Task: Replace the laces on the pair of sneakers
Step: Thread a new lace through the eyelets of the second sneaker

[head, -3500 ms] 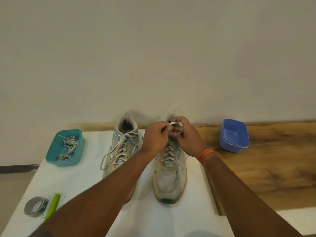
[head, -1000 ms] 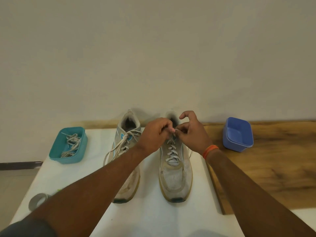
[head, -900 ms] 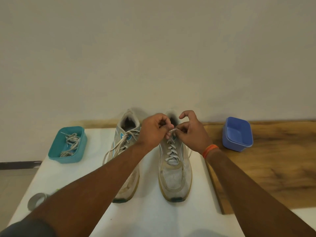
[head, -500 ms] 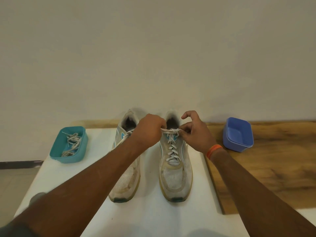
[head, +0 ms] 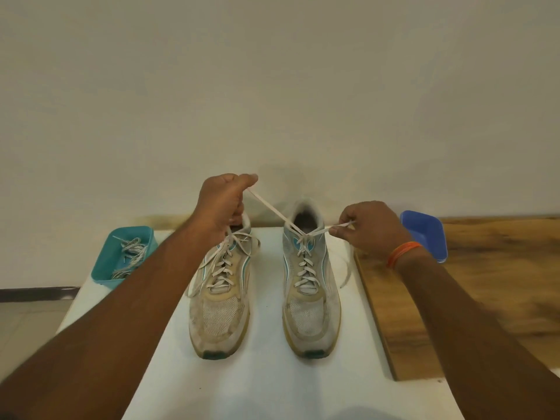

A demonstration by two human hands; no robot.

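Sneakers side by side on our white table, toes toward us.
Our left hand and right hand each pinch one end of the right sneaker's lace, drawn taut; the left sneaker stays loosely laced.

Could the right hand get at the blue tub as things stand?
Probably yes: the blue tub sits just beyond the right hand, nothing between, but that hand pinches a lace end and must release it first.
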